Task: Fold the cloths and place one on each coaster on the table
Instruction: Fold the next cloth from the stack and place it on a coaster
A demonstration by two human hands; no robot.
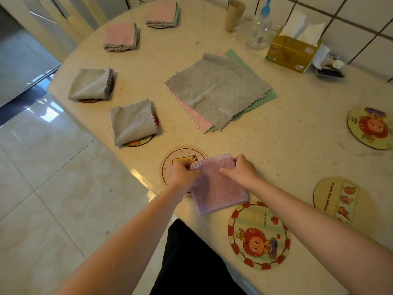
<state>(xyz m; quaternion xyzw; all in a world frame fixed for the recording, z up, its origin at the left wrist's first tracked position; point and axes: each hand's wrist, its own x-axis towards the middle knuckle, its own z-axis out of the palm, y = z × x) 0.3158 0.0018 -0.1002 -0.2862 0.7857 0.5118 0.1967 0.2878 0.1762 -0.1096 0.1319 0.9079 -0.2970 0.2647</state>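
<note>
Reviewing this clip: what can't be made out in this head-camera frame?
- Coasters under the four folded cloths: hidden but for slivers, e.g. under the grey one.
- Yellow-print coaster: partly hidden by the left hand and the purple cloth that both hands pinch, right hand.
- Far-right coaster: cut by the frame edge.
- Cloth count in the flat pile: overlapped.

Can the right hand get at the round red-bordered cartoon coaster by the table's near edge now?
Probably yes, but not freely: the round red-bordered coaster lies uncovered just under the right hand's forearm, yet that hand and the left hand both grip the folded purple cloth.
</note>
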